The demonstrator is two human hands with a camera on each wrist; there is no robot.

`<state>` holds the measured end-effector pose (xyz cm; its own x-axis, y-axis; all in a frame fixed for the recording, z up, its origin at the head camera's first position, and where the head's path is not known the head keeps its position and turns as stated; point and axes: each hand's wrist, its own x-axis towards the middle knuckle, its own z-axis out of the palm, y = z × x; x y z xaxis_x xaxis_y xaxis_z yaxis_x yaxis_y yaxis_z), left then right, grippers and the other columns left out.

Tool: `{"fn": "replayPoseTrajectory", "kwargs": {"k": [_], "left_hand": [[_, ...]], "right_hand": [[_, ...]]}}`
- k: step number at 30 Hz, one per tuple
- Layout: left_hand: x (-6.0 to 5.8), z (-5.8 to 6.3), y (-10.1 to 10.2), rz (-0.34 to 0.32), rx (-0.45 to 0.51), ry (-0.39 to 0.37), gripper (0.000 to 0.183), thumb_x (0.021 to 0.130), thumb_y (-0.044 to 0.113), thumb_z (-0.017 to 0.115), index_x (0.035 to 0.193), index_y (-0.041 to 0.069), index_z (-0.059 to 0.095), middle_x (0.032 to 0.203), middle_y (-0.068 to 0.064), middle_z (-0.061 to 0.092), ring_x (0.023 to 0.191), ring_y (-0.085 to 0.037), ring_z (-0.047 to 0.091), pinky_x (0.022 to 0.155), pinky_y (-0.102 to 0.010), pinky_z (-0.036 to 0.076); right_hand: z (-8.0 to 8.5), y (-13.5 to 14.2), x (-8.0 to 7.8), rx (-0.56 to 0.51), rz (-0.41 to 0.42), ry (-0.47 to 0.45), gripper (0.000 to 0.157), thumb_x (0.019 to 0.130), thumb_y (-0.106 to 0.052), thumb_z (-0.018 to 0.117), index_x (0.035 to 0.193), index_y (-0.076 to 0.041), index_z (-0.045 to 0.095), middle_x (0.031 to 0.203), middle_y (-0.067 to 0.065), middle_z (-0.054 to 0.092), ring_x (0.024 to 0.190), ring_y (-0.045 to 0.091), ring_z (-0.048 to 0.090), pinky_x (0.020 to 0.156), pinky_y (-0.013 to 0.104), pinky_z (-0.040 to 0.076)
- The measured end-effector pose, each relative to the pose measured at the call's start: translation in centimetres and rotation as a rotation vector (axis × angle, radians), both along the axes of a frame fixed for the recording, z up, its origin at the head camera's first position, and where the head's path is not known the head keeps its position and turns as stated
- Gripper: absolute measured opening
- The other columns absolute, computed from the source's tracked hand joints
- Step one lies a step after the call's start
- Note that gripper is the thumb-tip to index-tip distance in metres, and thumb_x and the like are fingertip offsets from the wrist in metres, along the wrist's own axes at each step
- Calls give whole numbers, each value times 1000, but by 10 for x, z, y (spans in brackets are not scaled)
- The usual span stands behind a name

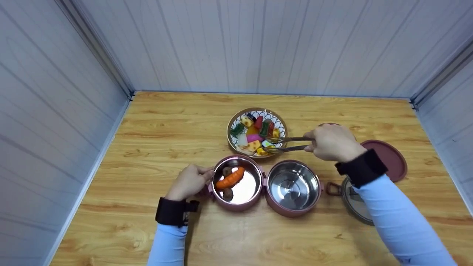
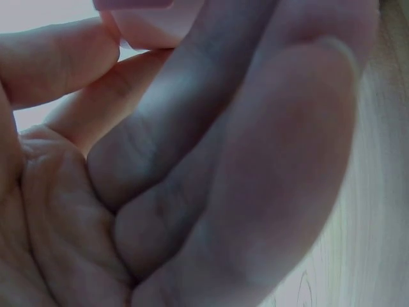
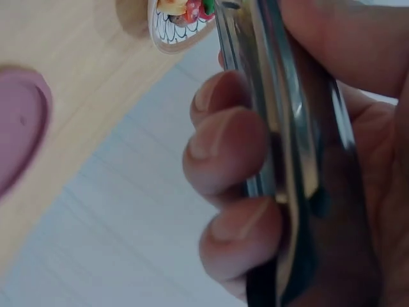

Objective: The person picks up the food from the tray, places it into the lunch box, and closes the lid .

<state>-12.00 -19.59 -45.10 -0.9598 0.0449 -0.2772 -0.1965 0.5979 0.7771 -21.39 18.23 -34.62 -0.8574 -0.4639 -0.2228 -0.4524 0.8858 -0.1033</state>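
Metal tongs [image 1: 297, 139] with fork-like tips are gripped in my right hand [image 1: 334, 142], the fingers wrapped round the arms in the right wrist view. Their parted tips lie over the yellow food pieces [image 1: 261, 151] at the right of a patterned plate [image 1: 229, 129] heaped with colourful pieces. My left hand [image 1: 189, 181] pinches the side handle of the left pink pot [image 1: 238, 207]; in the left wrist view a pink edge [image 2: 153, 29] shows at the fingertips. Inside that pot lie an orange sausage [image 1: 231, 179] and small brown pieces [image 1: 227, 194].
A second pink pot [image 1: 290, 212], steel inside, stands right beside the first. Further right is a round lid with a grey-green rim and a loop handle [image 1: 334, 188], partly under my right forearm. Behind it lies a dark pink round lid [image 1: 395, 162]. Panel walls enclose the table.
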Motion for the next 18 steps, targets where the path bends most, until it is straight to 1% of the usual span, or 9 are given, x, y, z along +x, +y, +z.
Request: {"fn": "replayPoseTrajectory", "kwargs": {"k": [3, 6, 8, 9, 11, 13, 14, 16, 18], "left_hand": [[2, -2, -1, -6, -8, 2, 23, 97, 22, 64, 114, 13, 75, 63, 0, 54, 49, -11, 42, 47, -27, 36], [4, -4, -2, -18, -14, 17, 23, 97, 23, 64, 114, 13, 76, 75, -2, 63, 50, -12, 42, 51, -30, 37], [4, -4, -2, -25, -16, 28, 23, 97, 23, 64, 113, 13, 76, 80, -3, 66, 50, -12, 41, 53, -31, 37], [4, -4, -3, -27, -16, 32, 23, 97, 23, 64, 113, 13, 76, 81, -4, 66, 51, -13, 41, 53, -31, 37], [4, -4, -3, -23, -8, 23, 23, 97, 22, 64, 114, 12, 75, 74, -4, 63, 50, -12, 42, 51, -29, 37], [3, -3, -3, -18, -5, 17, 23, 97, 21, 64, 114, 11, 75, 68, -3, 59, 49, -11, 42, 49, -28, 36], [2, -3, -3, -16, -3, 12, 23, 97, 21, 64, 115, 11, 75, 65, -3, 57, 49, -11, 42, 48, -27, 36], [1, -3, -2, -14, -4, 11, 23, 97, 21, 63, 114, 12, 76, 63, -2, 56, 48, -11, 42, 48, -26, 36], [0, -3, -2, -17, -4, 12, 23, 97, 21, 63, 113, 12, 76, 61, 0, 54, 48, -11, 42, 47, -27, 36]], "right_hand": [[8, -14, -6, 57, 23, -38, 42, 92, -32, 69, 130, -13, 66, 117, 16, 68, 101, 40, 64, 80, 59, 49], [15, -29, -11, 119, 54, -18, 36, 89, -29, 72, 121, -13, 71, 110, 13, 71, 97, 37, 65, 81, 58, 49], [19, -39, -13, 168, 76, 11, 26, 86, -23, 72, 108, -10, 74, 97, 10, 72, 87, 33, 66, 77, 54, 50], [20, -44, -13, 191, 93, 38, 17, 84, -19, 72, 98, -9, 74, 88, 7, 70, 79, 30, 65, 73, 51, 51], [23, -52, -13, 242, 139, 92, 2, 79, -9, 68, 77, -9, 68, 70, 2, 62, 64, 23, 58, 63, 44, 50], [25, -59, -12, 293, 201, 164, 18, 72, -1, 62, 62, -12, 53, 58, -1, 48, 54, 17, 47, 53, 38, 46], [26, -62, -11, 314, 232, 205, 24, 70, 2, 60, 58, -13, 47, 55, -2, 43, 51, 16, 44, 50, 36, 44], [29, -66, -10, 352, 297, 294, 32, 68, 5, 58, 55, -15, 37, 52, -3, 34, 48, 14, 36, 46, 32, 39], [31, -66, -10, 373, 339, 359, 36, 70, 6, 57, 54, -15, 32, 51, -4, 30, 47, 13, 31, 46, 30, 35]]}}
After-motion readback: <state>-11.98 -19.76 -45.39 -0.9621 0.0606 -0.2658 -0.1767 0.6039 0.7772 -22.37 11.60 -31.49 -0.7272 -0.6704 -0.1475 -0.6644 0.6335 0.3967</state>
